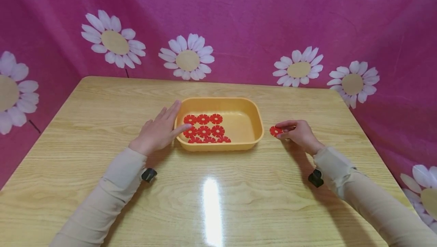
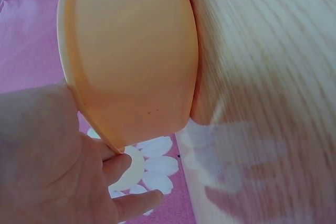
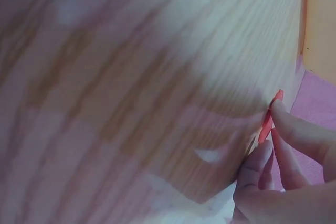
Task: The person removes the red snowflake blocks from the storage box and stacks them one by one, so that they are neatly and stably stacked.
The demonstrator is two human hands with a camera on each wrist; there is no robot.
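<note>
A shallow yellow plastic basin [image 1: 239,146] stands on the table, with several red flower-shaped notched discs [image 1: 204,131] laid in rows in its left part. My left hand [image 1: 157,131] rests against the basin's left rim, fingers extended along its far left corner and thumb reaching over the rim above the discs. In the left wrist view, the fingers [image 2: 118,169] touch the rim from outside. To the right of the basin, my right hand [image 1: 298,135] pinches one more red notched disc [image 1: 275,131] between thumb and fingertips. The right wrist view shows this disc [image 3: 270,119] edge-on, close over the table.
The wooden table [image 1: 164,201] carries a bright light reflection near its front. A pink cloth [image 1: 239,23] with white daisies hangs behind and beside the table. Black wrist devices show under the left sleeve [image 1: 119,171] and the right sleeve [image 1: 336,169].
</note>
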